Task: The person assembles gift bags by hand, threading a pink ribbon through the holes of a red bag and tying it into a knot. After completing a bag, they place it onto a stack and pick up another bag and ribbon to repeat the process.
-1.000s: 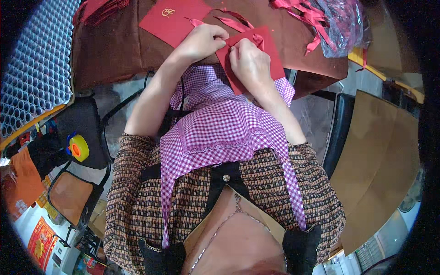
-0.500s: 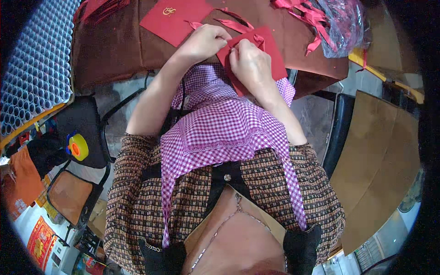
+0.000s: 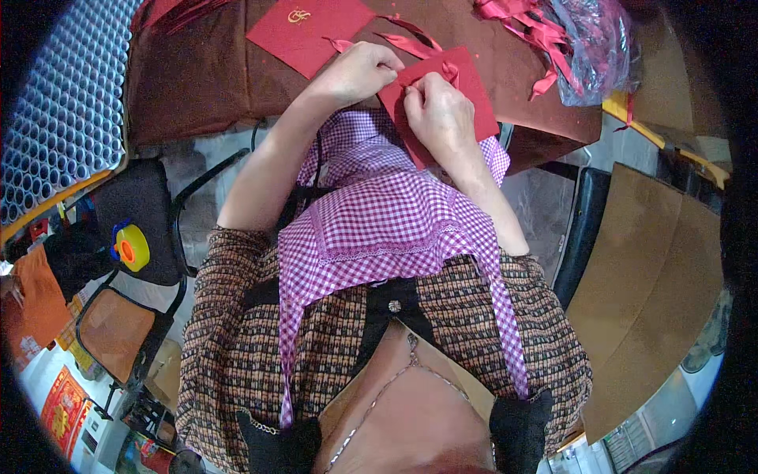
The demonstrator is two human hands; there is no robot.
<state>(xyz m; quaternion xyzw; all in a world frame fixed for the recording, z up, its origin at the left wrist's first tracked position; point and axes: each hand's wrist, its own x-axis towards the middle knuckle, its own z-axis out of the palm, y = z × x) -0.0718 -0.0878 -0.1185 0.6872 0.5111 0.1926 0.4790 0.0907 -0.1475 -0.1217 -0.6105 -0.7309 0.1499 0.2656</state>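
A red card or folder [image 3: 483, 112] lies tilted across the table's near edge, its lower corner reaching over my checked apron [image 3: 379, 213]. A red ribbon [image 3: 451, 73] shows on its upper part. My right hand [image 3: 444, 114] rests over the card, thumb and fingers pinched at the ribbon. Beside the card's upper left edge, my left hand [image 3: 359, 75] is closed in a pinch too; its fingertips meet the ribbon close to the right hand's. The exact grip is partly hidden by the fingers.
Another red card [image 3: 304, 31] with a gold emblem lies on the brown tablecloth [image 3: 197, 87]. Loose red ribbons [image 3: 414, 39] lie beyond my hands. More ribbons [image 3: 545, 39] and a clear plastic bag [image 3: 592, 55] sit at the far right. Many tubes [image 3: 63, 118] stand at the left.
The card and my right hand have shifted slightly right and down in the picture, as the whole view has moved a little. Both hands stay pinched at the ribbon.
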